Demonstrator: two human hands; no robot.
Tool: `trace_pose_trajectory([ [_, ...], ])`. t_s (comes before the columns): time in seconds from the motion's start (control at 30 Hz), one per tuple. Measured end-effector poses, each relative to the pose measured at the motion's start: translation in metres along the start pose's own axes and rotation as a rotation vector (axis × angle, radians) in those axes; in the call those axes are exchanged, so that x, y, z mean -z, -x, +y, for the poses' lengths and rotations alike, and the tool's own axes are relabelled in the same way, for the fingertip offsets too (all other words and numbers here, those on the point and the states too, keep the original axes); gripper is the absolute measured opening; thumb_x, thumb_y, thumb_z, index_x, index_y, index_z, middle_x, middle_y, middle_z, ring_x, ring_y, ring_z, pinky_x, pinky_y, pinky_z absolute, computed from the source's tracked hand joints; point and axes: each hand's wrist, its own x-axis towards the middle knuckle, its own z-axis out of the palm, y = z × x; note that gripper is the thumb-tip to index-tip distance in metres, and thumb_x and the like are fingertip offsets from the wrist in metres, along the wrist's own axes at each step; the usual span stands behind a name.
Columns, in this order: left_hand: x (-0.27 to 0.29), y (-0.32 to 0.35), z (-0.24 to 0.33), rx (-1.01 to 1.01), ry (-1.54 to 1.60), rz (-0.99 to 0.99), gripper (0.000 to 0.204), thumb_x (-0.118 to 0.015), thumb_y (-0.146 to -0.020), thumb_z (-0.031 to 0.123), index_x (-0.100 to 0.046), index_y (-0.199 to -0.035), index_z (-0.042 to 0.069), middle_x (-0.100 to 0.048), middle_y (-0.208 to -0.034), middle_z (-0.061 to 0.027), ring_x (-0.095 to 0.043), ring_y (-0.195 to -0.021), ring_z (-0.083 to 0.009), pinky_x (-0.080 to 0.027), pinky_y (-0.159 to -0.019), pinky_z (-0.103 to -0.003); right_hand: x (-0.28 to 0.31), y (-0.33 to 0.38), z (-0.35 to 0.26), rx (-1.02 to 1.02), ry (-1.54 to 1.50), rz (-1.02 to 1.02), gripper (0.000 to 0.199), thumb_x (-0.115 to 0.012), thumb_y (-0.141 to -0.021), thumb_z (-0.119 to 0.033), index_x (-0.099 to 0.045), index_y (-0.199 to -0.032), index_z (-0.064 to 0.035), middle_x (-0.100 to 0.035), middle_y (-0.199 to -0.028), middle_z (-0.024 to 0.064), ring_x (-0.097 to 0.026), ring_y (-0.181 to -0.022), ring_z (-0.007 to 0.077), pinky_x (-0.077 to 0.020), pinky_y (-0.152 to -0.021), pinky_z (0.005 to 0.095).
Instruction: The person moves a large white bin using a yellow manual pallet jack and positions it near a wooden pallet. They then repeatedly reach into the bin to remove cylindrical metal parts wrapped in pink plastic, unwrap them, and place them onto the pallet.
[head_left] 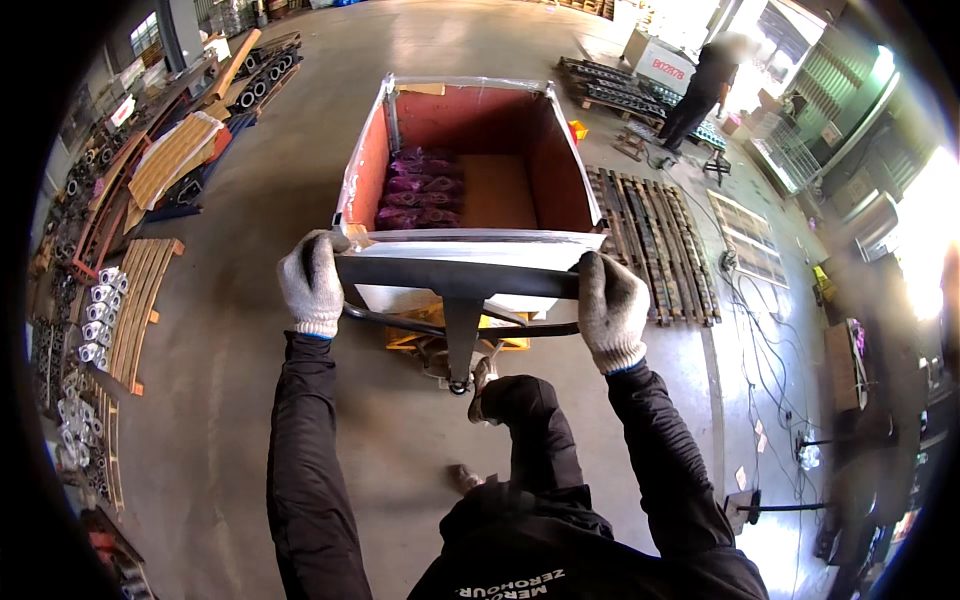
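My left hand, in a grey-white knit glove, is closed around the left end of a black pallet jack handle. On the handle's right end, my right hand is closed in a matching glove. Just beyond the handle stands a large box with red inner walls and a pale, taped rim. Several purple-wrapped parts lie in its left half, on a brown floor. Under the near side of the box shows the yellow body of the pallet jack.
Wooden pallets lie right of the box, with loose black cables farther right. A pallet and metal castings line the left. A person in dark clothes stands at the far right near racked parts.
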Motion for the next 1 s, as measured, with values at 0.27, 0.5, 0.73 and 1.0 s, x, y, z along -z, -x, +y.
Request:
trace_pose_trajectory([
  [0.27,0.027,0.05,0.041,0.087,0.053,-0.055,0.039,-0.047,-0.104,0.026,-0.067,-0.088,-0.004,-0.071,-0.085,-0.0115,-0.064,-0.066,-0.0191,-0.052,-0.063,-0.034,0.034,0.042,-0.017,0.004,0.023,-0.096,0.033,-0.05,-0.101,-0.016,-0.07,-0.084,0.0032,-0.066,-0.07,0.0145,-0.065,-0.065,0.0258,-0.0488,-0.063,0.0348],
  [0.5,0.045,0.076,0.045,-0.032,-0.007,-0.003,0.034,-0.049,-0.101,0.023,-0.068,-0.089,-0.002,-0.07,-0.084,-0.0114,-0.066,-0.062,-0.0197,-0.052,-0.061,-0.033,0.042,0.059,-0.032,-0.007,0.051,-0.124,0.027,-0.052,-0.097,-0.012,-0.068,-0.081,0.0032,-0.065,-0.071,0.0165,-0.065,-0.068,0.0329,-0.0497,-0.066,0.0378],
  [0.73,0.046,0.073,0.044,0.066,0.058,-0.002,0.036,-0.048,-0.101,0.024,-0.068,-0.089,-0.003,-0.069,-0.082,-0.0108,-0.065,-0.062,-0.0191,-0.05,-0.06,-0.033,0.038,0.069,-0.031,-0.055,0.041,-0.085,0.024,-0.055,-0.096,-0.014,-0.067,-0.081,0.0014,-0.065,-0.072,0.0177,-0.064,-0.068,0.0357,-0.0499,-0.066,0.04],
  [1.0,0.059,0.083,0.036,0.136,0.141,0.003,0.037,-0.048,-0.1,0.026,-0.068,-0.09,-0.003,-0.068,-0.082,-0.0096,-0.062,-0.064,-0.0175,-0.049,-0.06,-0.032,0.042,0.089,-0.044,-0.033,0.032,-0.106,0.016,-0.063,-0.09,-0.012,-0.067,-0.08,-0.0011,-0.062,-0.07,0.0196,-0.062,-0.067,0.0411,-0.0493,-0.064,0.0448],
])
